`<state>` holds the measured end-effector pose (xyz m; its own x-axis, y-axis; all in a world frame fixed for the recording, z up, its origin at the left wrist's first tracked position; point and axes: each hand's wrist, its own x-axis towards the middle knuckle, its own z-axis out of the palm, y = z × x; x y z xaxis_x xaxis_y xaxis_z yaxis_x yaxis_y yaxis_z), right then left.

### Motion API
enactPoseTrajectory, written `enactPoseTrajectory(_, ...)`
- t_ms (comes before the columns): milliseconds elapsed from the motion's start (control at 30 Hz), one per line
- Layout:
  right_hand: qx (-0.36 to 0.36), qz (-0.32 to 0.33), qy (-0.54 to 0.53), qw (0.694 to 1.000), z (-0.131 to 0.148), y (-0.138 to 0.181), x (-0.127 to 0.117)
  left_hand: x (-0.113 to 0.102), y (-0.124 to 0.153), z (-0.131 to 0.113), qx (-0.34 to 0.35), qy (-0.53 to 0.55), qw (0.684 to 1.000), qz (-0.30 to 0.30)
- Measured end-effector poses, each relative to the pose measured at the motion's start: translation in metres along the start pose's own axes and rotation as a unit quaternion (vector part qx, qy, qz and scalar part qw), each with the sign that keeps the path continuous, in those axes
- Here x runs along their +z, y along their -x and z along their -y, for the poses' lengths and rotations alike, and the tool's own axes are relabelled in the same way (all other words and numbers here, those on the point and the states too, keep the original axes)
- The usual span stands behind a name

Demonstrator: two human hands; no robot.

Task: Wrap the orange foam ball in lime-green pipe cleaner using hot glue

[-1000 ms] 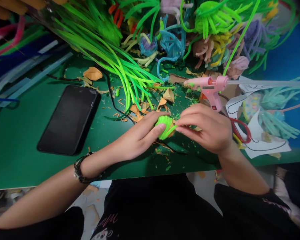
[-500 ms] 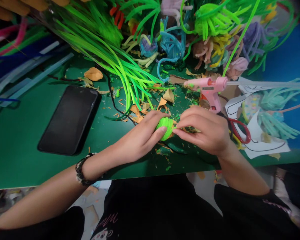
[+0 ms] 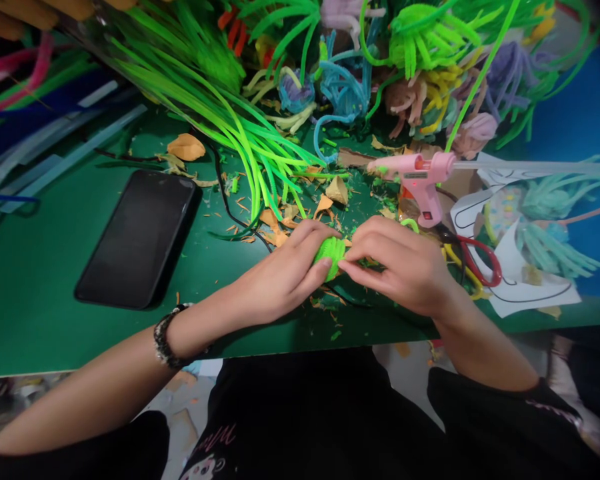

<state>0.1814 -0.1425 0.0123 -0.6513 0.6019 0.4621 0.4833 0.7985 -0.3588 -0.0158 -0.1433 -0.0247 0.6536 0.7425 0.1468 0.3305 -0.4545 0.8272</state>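
Observation:
Between the thumb and fingers of my left hand [image 3: 285, 273] is a bright green coil of pipe cleaner [image 3: 331, 253], wound in close ridges. My right hand [image 3: 397, 263] pinches with thumb and forefinger at the coil's right edge. A bit of bright green pipe cleaner [image 3: 410, 225] shows behind the right knuckles; its link to the coil is hidden. Just beyond the right hand a pink glue gun [image 3: 425, 180] stands with a clear glue stick in its back. Long green pipe cleaners [image 3: 260, 167] fan toward the hands.
A black phone [image 3: 137, 240] lies on the green table [image 3: 30, 287] at left. Red-handled scissors [image 3: 483, 260] and cut white paper [image 3: 520, 287] are at right. Orange scraps [image 3: 275, 233] and black cords litter the middle. Bundles of coloured pipe cleaners [image 3: 347, 87] pile along the back.
My right hand has shifted slightly left, closer to the coil, and turned a little. A green bit of pipe cleaner now shows behind it. The left hand keeps its hold.

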Motion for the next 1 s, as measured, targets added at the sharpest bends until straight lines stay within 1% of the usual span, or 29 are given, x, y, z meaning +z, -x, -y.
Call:
enactPoseTrajectory(133,0.0,-0.012,-0.017,1.0,-0.001,0.0,0.002,-0.001,0.0,-0.001,0.003,0.0,1.0,0.003)
enactPoseTrajectory(233,0.008,-0.009,-0.041,0.999,0.0,-0.001,0.002,-0.003,0.0,-0.003,0.004,0.006,1.0,0.021)
enactPoseTrajectory(333,0.008,-0.006,-0.056,0.998,0.001,-0.001,0.002,-0.004,-0.001,-0.004,0.005,0.02,0.999,0.025)
enactPoseTrajectory(467,0.004,-0.005,-0.058,0.998,0.002,-0.001,0.003,-0.004,-0.003,-0.004,0.007,0.041,0.999,0.035)
enactPoseTrajectory(567,-0.004,-0.005,-0.055,0.998,0.001,-0.001,0.003,-0.005,-0.004,-0.005,0.01,0.06,0.998,0.03)
enactPoseTrajectory(633,-0.007,-0.006,-0.052,0.999,0.0,-0.001,0.001,-0.006,-0.005,-0.006,-0.011,0.09,0.996,0.025)
enactPoseTrajectory(800,0.0,-0.028,-0.041,0.999,-0.005,-0.001,-0.006,-0.011,-0.006,-0.01,-0.117,0.185,0.975,0.045)
enactPoseTrajectory(1000,-0.022,-0.039,-0.032,0.998,-0.011,0.0,-0.006,-0.017,-0.008,-0.012,-0.157,0.232,0.958,0.059)
